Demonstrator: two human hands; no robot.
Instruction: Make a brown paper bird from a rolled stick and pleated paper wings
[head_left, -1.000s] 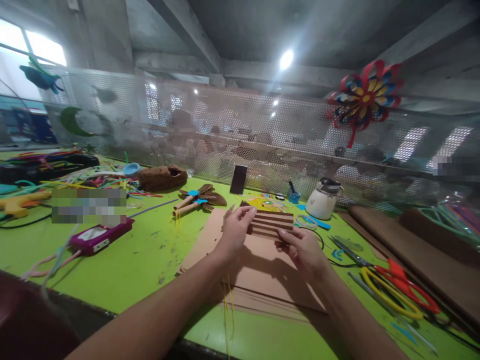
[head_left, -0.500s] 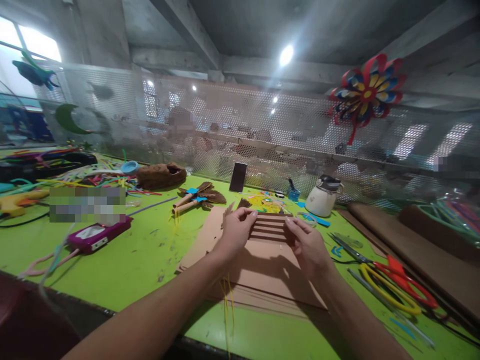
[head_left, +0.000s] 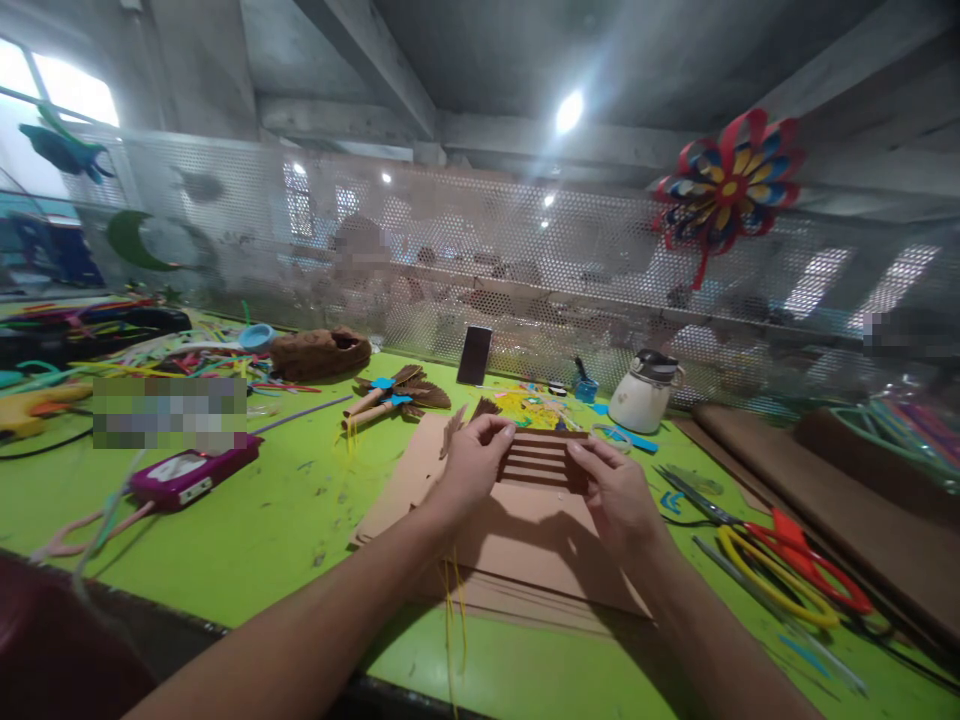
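Note:
Both hands hold a small brown ridged card piece (head_left: 541,459) just above a large tan cardboard sheet (head_left: 517,545) lying on the green table (head_left: 285,520). My left hand (head_left: 472,465) pinches the piece's left edge with thumb and fingers curled. My right hand (head_left: 616,495) grips its right edge, fingers closed on it. The piece shows several dark and light stripes and is tilted up toward me.
Red and yellow scissors (head_left: 787,570) lie to the right, a white pot (head_left: 639,395) and a black phone (head_left: 475,355) stand behind. Brown feather crafts (head_left: 397,393), a magenta device (head_left: 191,472) and coloured strips (head_left: 112,345) sit left. A perforated screen (head_left: 487,270) bounds the far edge.
The striped piece has tipped up more toward me and my right hand has shifted from under its lower edge to its right edge. The view has drifted slightly.

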